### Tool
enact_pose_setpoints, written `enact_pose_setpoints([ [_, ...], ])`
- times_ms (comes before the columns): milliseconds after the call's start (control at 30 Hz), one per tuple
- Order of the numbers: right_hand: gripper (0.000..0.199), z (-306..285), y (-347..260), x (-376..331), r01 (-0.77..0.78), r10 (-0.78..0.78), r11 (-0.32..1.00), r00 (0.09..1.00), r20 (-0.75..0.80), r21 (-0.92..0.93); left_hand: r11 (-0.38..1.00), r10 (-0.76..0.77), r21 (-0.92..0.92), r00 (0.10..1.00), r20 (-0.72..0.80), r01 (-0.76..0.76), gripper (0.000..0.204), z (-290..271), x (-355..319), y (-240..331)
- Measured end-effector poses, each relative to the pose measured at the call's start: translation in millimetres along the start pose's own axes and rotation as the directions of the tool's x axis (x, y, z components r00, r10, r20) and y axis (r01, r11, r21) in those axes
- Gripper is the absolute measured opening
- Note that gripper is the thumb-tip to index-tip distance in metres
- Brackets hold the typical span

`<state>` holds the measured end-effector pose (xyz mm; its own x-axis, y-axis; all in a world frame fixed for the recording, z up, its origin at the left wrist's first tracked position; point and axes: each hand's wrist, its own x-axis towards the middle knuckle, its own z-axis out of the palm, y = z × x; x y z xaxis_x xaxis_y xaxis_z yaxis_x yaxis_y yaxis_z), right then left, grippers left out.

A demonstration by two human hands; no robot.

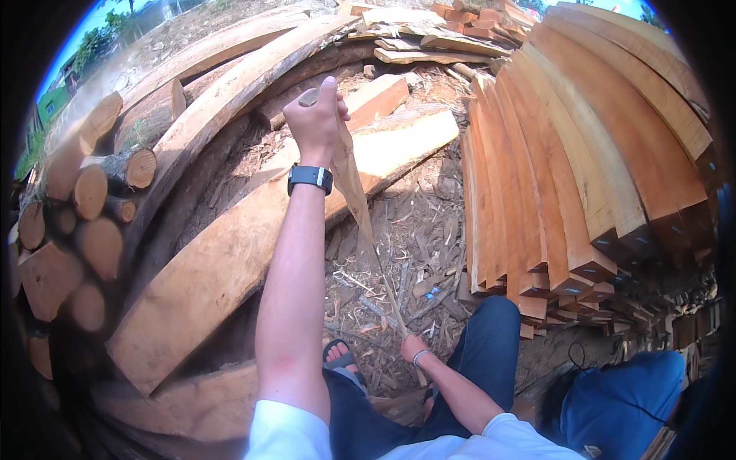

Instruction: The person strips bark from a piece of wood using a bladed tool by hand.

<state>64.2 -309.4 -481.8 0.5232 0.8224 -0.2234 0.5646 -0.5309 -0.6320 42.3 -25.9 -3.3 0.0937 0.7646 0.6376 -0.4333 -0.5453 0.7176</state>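
Note:
My left hand (313, 123), with a dark watch on its wrist, is raised and grips the upper end of a long thin strip of bark (351, 184). The strip widens below that hand, then narrows to a thin tail running down toward my feet. My right hand (414, 349), with a pale band on its wrist, is low by my knee and closed on the strip's lower end. The strip hangs stretched between both hands above ground littered with wood chips. My legs in dark blue trousers and a sandalled foot (343, 360) show below.
A wide pale slab (230, 253) lies slanted beside my left arm, with more curved slabs behind it. Round log ends (92, 192) are piled at the left. A tall stack of reddish sawn planks (583, 169) fills the right. Blue cloth (621, 406) sits at lower right.

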Motion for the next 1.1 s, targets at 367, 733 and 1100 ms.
enact_pose_setpoints([
  [367,0.025,-105,-126,-13,0.118,-0.082,0.964,0.985,-0.154,0.240,0.997,-0.031,0.074,0.998,-0.053,0.035,0.032,-22,-2,-1],
  [733,0.030,-66,-81,0,0.067,-0.059,0.995,0.993,-0.102,0.079,0.997,-0.020,0.072,0.998,-0.056,0.024,0.033,-11,-1,0],
  [1100,0.033,36,70,11,0.061,-0.052,0.971,0.998,0.041,-0.231,0.999,-0.038,0.032,0.999,-0.016,0.038,0.033,36,-6,4],
])
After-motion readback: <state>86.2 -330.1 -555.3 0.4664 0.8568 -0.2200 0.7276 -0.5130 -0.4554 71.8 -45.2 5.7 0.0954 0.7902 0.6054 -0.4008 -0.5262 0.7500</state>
